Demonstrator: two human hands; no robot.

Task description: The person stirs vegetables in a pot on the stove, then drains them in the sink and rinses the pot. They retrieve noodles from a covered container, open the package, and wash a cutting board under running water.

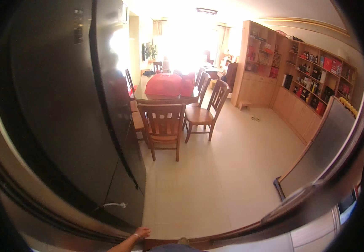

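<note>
My left hand [142, 232] is low in the view, beside the bottom of a tall dark refrigerator [62, 104]. Its fingers are loosely bent and a little apart, with nothing visible in them. A thin band circles the wrist. My right hand is out of view. Below, a shoe tip [183, 241] shows at a dark wooden threshold [232, 234]. A white cord or strap [115, 205] sticks out low on the refrigerator front. Ahead stretches a pale tiled floor [200, 189].
Wooden chairs [163, 123] surround a dining table [141, 89] bearing a red food cover [163, 84]. To the right are a wooden shelf unit [308, 72] with bottles and boxes, slippers [255, 118], and a leaning framed board [320, 148]. Bright windows glare behind.
</note>
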